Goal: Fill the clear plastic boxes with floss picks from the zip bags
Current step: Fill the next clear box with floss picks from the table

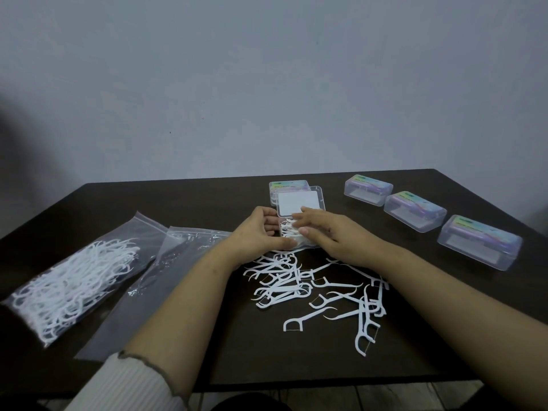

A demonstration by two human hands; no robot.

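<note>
Between the hands: open box [299, 232], lid [299, 202] tilted up at its far side, white picks [289, 229] inside it.
Left hand [261, 232]: at the left side of the box, fingers curled around its edge, thumb on the near rim; it holds the box.
Right hand [329, 232]: at the right side, fingers nearly straight, tips on the picks in the box.
Loose picks [320, 292]: scattered on the counter [207, 203], just near the wrists.
Full bag [74, 283]: far left, well apart from the hands.
Flat bag [166, 268]: beside the left forearm, almost empty.
Closed boxes [415, 207]: three in a row at right, one more behind the lid.
</note>
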